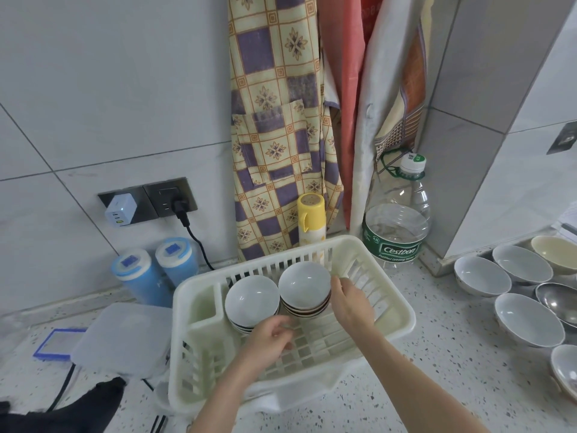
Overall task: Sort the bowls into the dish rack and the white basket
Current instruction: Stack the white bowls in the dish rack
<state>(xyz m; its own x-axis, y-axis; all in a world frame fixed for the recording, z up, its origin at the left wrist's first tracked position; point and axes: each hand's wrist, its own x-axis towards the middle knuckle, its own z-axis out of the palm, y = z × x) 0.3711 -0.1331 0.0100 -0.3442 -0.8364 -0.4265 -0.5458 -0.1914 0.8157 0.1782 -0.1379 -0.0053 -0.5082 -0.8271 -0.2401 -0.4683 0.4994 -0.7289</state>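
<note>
Speckled tabletop [406, 385], white basket [402, 320] centre, two bowl stacks [304, 281] at its far side. Right hand [351, 303] touches right stack, left hand [271, 339] loosely curled, empty. I'd square stacks; loose bowls [482, 275] wait far right.

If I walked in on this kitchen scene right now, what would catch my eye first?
Probably the white basket in the middle of the speckled counter, with two stacks of bowls in it and both hands reaching in: the left hand by the left stack, the right hand beside the right stack. Next, more loose bowls wait on the counter to the right, and a purple-and-yellow checked apron hangs on the wall behind.
</note>
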